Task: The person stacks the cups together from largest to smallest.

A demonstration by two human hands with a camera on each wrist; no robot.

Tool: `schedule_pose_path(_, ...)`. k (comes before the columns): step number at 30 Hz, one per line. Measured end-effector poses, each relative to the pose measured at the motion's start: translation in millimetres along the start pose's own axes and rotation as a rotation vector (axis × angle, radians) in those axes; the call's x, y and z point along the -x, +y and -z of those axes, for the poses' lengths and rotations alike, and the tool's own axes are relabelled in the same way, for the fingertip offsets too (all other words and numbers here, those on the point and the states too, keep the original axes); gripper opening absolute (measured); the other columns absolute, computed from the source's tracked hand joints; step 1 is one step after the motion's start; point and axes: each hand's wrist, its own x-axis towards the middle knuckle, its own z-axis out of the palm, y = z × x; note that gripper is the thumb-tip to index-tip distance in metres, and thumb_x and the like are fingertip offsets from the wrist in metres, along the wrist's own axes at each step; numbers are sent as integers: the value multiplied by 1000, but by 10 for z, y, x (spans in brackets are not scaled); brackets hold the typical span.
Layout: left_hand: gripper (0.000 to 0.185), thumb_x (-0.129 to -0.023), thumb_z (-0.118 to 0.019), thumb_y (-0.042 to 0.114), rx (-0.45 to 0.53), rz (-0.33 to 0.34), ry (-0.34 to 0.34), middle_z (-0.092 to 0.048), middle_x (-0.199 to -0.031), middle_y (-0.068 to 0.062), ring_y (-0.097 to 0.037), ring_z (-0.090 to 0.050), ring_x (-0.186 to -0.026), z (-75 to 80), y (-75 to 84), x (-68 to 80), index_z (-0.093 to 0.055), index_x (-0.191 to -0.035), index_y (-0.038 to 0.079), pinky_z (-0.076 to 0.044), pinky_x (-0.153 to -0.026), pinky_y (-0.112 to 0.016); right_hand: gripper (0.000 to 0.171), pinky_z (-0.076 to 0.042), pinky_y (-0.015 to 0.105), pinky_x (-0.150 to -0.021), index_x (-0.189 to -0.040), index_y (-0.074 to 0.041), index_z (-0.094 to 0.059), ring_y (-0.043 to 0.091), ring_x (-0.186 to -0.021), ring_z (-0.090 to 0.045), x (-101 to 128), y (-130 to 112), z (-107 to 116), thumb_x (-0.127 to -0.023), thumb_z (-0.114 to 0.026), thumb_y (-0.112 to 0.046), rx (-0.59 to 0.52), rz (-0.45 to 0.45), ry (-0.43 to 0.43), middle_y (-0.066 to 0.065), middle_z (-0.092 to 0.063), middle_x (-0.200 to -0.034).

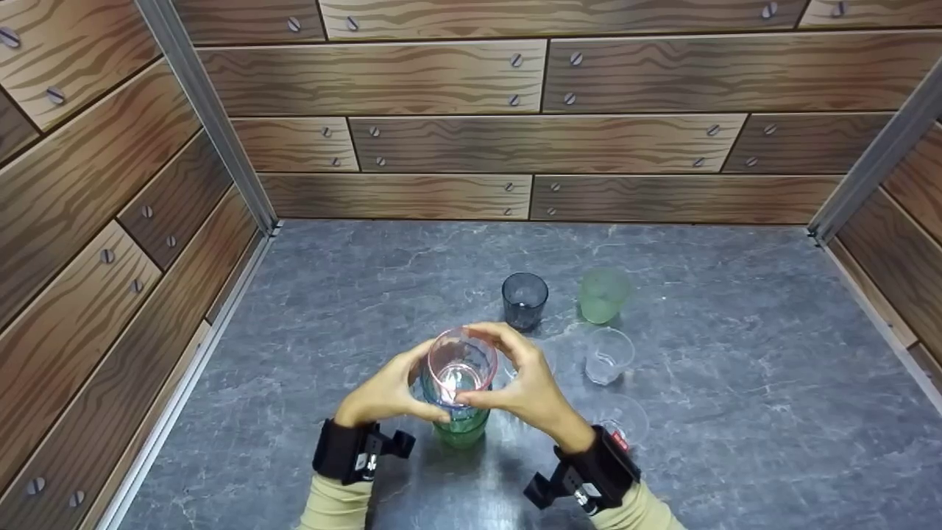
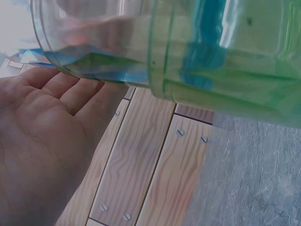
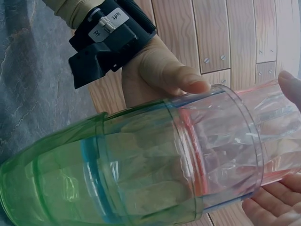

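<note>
Plastic nested stack of clear pink, blue, green tumblers [image 1: 459,390] held above grey table [image 1: 736,412], near dark cup [image 1: 525,300]. I judge light, rigid, slippery. Left hand [image 1: 386,394], right hand [image 1: 526,386] cup sides; grip mid-wall.

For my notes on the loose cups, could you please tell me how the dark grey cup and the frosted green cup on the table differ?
The dark grey cup stands upright, mouth up; the frosted green cup is tilted. The grey one is dark and smoky, the green one pale and cloudy. The grey one stands nearer the left wall. Both are translucent tumblers, untouched by either hand.
</note>
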Motion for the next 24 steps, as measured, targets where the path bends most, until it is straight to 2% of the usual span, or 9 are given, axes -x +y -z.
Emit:
schedule_pose_path(6,93,-65,-83,18,5,9,-4,-47,-141,-4,-21,-49,-126,1,5,1,-32,-142,17,-42,-109,-30,75,-43,40,-108,-126,-7,-51,13,-119,-54,7,17,-15,-60,-85,-15,8,7,-6,11,-57,-128)
schedule_pose_path(14,93,-64,-83,20,-36,9,11,-48,-140,-3,-21,-51,-124,4,27,-2,-33,-142,17,-42,-108,-36,75,-43,44,-107,-128,-8,-50,20,-120,-54,16,52,-35,-61,-84,-16,9,2,-10,12,-56,-130)
schedule_pose_path(24,95,-63,-84,19,-40,-6,15,-47,-141,-5,-23,-50,-124,2,25,12,-32,-142,13,-42,-109,-35,75,-40,39,-111,-128,-6,-50,10,-123,-50,54,91,-60,-62,-84,-17,23,-19,-18,13,-52,-136)
